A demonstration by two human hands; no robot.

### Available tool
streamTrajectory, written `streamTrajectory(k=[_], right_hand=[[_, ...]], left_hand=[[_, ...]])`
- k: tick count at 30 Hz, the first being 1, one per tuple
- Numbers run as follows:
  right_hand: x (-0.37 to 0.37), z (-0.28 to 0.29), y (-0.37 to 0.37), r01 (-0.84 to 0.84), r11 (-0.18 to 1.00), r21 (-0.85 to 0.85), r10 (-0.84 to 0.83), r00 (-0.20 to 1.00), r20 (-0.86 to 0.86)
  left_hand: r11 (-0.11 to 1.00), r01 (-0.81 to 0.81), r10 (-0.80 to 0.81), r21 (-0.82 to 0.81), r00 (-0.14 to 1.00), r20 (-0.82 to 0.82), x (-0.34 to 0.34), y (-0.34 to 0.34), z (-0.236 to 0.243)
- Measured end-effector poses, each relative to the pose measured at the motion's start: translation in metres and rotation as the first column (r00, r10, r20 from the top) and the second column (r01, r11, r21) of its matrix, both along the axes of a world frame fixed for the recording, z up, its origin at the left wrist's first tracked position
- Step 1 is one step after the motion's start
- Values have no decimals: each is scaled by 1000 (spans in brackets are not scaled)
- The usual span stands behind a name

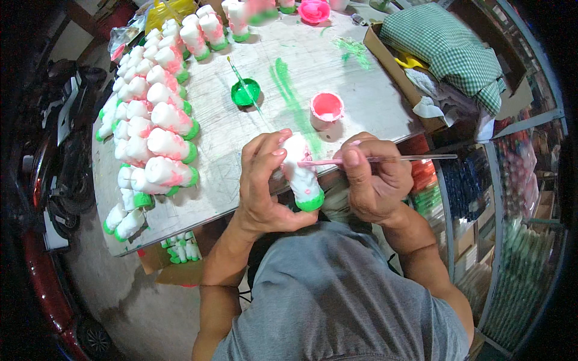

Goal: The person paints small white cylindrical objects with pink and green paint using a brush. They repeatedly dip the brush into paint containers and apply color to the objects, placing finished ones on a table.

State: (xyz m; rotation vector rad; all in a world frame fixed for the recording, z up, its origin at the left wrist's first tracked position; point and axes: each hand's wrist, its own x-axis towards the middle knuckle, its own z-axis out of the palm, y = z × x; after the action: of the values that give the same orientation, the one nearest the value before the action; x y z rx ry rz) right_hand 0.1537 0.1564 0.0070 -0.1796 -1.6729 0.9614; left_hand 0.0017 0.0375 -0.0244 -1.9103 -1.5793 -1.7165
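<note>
My left hand (pixel 262 180) grips a white cylindrical figure (pixel 301 171) with a green base and pink touches, held over the table's front edge. My right hand (pixel 373 180) pinches a thin paintbrush (pixel 424 157), whose pink tip touches the figure's upper part. Just beyond the figure is a small cup of pink paint (pixel 326 111). Farther left on the table, a shallow green dish (pixel 245 93) has a thin brush lying across it.
Rows of similar figures (pixel 168 141) cover the table's (pixel 211 108) left side and back. At the back right sit a pink container (pixel 313 10) and a cardboard box (pixel 391 72) with checked cloth. Shelves stand at the right, vehicles at the left.
</note>
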Motion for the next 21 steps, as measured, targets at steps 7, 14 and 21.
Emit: streamTrajectory(k=[7,14,21], right_hand=[[4,4,27,131,991,-21,-132,991,-15],[-11,37,62,128,882,453,-336,844,417],[-14,47,74,61,897,438,-304,804,511]], left_hand=[[1000,7,-7,14,1000,5,-1,0,0],[997,73,-77,33,991,113,-2,1,-7],[991,133,-129,-5,972,196,-4,-3,-15]])
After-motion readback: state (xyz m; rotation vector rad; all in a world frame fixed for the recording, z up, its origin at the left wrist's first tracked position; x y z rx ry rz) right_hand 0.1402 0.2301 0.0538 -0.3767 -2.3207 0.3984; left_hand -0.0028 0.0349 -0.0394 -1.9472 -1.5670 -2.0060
